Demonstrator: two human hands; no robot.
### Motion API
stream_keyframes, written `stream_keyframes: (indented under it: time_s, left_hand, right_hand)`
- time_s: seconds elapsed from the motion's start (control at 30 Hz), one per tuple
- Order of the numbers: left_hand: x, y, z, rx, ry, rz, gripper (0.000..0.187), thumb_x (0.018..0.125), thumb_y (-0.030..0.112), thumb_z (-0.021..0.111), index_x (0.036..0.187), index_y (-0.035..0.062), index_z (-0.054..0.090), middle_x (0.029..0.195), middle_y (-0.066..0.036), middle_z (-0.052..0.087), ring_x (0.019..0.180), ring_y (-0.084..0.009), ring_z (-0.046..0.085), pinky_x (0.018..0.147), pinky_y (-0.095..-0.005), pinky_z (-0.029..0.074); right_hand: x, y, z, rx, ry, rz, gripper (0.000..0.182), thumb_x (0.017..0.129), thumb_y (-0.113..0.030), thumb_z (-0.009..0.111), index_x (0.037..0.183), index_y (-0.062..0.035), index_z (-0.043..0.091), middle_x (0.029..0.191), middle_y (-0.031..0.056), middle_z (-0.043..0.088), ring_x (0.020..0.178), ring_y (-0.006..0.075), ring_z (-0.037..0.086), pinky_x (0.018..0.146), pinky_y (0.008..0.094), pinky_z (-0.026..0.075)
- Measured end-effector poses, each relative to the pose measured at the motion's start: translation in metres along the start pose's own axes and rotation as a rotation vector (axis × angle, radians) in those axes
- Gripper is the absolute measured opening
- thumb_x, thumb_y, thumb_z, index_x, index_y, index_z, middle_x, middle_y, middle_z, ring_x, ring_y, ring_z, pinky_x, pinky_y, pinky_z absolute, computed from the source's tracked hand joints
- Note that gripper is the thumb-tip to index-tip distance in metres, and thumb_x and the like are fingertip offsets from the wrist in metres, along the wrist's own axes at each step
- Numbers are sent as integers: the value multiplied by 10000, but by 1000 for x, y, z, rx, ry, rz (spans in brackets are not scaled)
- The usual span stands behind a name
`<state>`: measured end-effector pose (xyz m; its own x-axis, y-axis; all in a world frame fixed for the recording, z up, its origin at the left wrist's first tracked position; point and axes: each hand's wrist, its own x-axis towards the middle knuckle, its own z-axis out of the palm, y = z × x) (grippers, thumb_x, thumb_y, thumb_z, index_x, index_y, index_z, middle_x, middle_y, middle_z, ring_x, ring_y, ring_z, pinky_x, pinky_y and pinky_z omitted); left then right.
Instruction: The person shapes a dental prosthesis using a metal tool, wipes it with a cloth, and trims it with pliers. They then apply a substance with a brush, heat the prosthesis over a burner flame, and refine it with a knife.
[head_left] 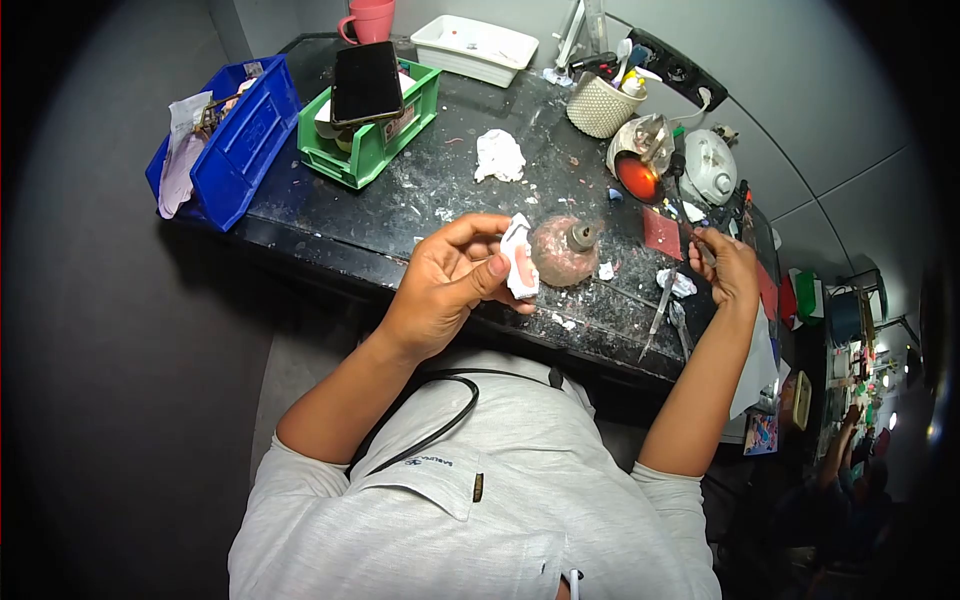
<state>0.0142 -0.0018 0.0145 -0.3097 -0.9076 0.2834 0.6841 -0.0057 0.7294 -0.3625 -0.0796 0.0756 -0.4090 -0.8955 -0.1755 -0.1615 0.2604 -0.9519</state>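
Left hand [450, 280] pinching white cast [519, 262], right hand [728, 268] pinching thin tool [687, 205]; cluttered black speckled bench [440, 190]

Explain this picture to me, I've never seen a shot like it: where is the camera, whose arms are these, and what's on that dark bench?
The camera sits on a person's head and looks down, so both arms are their own. The left hand holds a small white and pink piece, beside a round pinkish burner. The right hand pinches a thin metal tool. On the speckled dark bench stand a blue bin, a green bin with a phone on top, a white tray, a pink mug and a crumpled tissue.
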Motion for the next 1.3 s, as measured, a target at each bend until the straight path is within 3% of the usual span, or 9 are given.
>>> stream_keyframes:
  time_s: [0.3,0.43,0.63,0.7,0.8,0.97,1.1,1.17,1.3]
  left_hand:
    - [0,1,0,-60,-19,-71,442,1025,194,594,1359,-66,469,1076,-199,677,932,-267,726,814,-392,625]
    - [0,-1,-1,-48,12,-52,402,1023,174,594,1323,-48,445,1062,-207,680,914,-294,735,804,-392,634]
    - [0,4,-1,-74,18,-63,357,1009,140,614,1275,-28,446,1039,-212,687,904,-303,734,790,-411,649]
    - [0,3,-1,-112,22,-68,341,997,115,631,1260,-29,466,1031,-213,689,910,-293,728,794,-428,653]
    - [0,1,-2,-105,42,-69,345,989,118,643,1243,-33,463,1024,-230,685,898,-313,735,773,-414,659]
    - [0,0,-1,-86,52,-34,360,976,120,662,1222,-41,453,1023,-247,678,888,-325,741,751,-393,665]
    - [1,-1,-1,-93,51,-41,366,973,120,665,1219,-43,449,1027,-248,678,890,-326,741,752,-393,666]
    - [1,-2,-2,-84,53,-38,363,977,124,660,1220,-42,447,1030,-248,678,894,-328,740,755,-390,666]
    - [1,-1,0,-72,65,-46,354,983,121,651,1221,-42,447,1030,-246,678,896,-329,740,758,-387,665]
  right_hand:
    - [-34,2,-40,-45,-46,-37,243,888,-132,751,1047,47,707,828,89,719,652,137,686,588,254,583]
    - [-47,13,-60,14,-131,-109,251,977,-112,646,1170,47,668,910,65,690,751,125,677,661,244,577]
    - [-90,22,-83,-501,-93,-222,170,1018,-144,597,1106,-12,657,861,-20,585,775,62,521,707,217,427]
    - [-112,30,-76,-539,-117,-181,231,891,-117,760,1065,-20,645,874,-37,553,745,66,442,681,246,404]
    - [-132,39,-67,-903,-159,-182,322,756,-27,824,1019,-34,639,853,-15,570,798,70,479,728,245,411]
    - [-136,43,-55,-820,-64,-151,317,747,9,811,1011,7,636,883,22,614,792,117,528,715,267,431]
    - [-123,43,-45,-892,-31,-316,277,776,-1,779,1017,25,645,914,70,623,793,152,552,732,278,447]
    - [-112,51,-34,-764,113,-575,276,776,-22,797,1012,22,660,898,101,613,736,205,549,707,327,462]
    - [-127,38,-6,-752,65,-418,370,724,-130,888,980,14,664,929,67,638,808,168,598,704,308,463]
